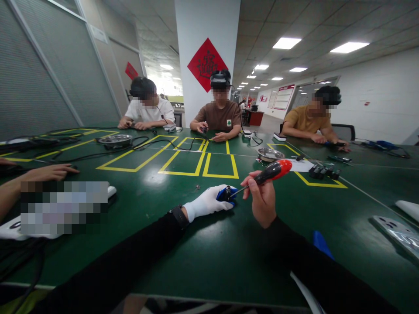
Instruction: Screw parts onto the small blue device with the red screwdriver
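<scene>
My left hand [212,201], in a white glove with blue fingertips, is closed around a small black part [228,192] with a round metal piece on top. Its exact kind does not show, and the glove covers much of it. In my bare right hand [262,198] is a screwdriver [273,171] with a black and red handle, held in a pinch and slanting down to the left. The shaft reaches the black part, though I cannot tell whether its tip sits in a screw. Both hands are just above the green table [196,248].
Three people sit across the table; a co-worker's hand [52,172] rests at the left. Metal bowls [270,154] stand farther back, with several black parts [324,171] at the right. A tiny metal piece [197,186] lies beyond my glove. A phone [397,235] lies at the right edge.
</scene>
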### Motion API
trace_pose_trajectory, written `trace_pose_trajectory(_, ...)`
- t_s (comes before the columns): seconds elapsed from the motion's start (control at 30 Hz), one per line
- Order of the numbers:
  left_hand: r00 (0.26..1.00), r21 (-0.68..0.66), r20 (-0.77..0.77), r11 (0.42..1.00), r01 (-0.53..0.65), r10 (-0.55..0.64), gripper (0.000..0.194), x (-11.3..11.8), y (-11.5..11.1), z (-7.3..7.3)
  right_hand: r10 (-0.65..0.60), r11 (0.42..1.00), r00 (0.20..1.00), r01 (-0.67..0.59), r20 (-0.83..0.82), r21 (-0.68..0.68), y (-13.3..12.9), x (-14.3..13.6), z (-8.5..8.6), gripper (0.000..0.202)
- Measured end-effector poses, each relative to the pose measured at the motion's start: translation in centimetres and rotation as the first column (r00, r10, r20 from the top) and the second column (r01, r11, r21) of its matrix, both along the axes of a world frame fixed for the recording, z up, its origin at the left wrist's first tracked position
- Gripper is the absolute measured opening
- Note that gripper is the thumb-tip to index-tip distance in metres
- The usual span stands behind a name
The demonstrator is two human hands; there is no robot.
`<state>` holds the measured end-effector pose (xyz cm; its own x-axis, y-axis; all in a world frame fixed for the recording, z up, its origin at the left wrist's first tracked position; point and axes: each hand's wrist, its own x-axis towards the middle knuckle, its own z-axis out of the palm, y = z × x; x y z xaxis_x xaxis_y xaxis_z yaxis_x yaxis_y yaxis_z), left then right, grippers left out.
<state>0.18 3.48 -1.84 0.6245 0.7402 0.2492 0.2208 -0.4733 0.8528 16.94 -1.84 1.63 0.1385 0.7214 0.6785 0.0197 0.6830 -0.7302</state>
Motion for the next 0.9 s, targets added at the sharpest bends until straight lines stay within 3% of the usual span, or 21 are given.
trace_pose_trajectory(0.47, 0.996, 0.059, -0.063, 0.997, -0.057, 0.060, 0.041, 0.1, -0.8, 1.0, -0.022, 0.999, 0.999, 0.024, 0.047, -0.023, -0.1, 0.0, -0.1, 0.017)
trace_pose_trajectory(0.73, 0.994, 0.050, -0.078, 0.996, -0.076, 0.080, 0.038, 0.3, -0.9, 0.8, 0.012, 1.000, 1.000, -0.012, -0.013, 0.023, -0.4, -0.1, 0.2, 0.016)
trace_pose_trajectory(0.9, 0.995, 0.067, -0.067, 0.995, -0.069, 0.073, 0.038, 0.3, -0.8, 0.6, -0.012, 1.000, 0.998, 0.012, 0.062, 0.002, -0.3, 0.0, -0.1, 0.017)
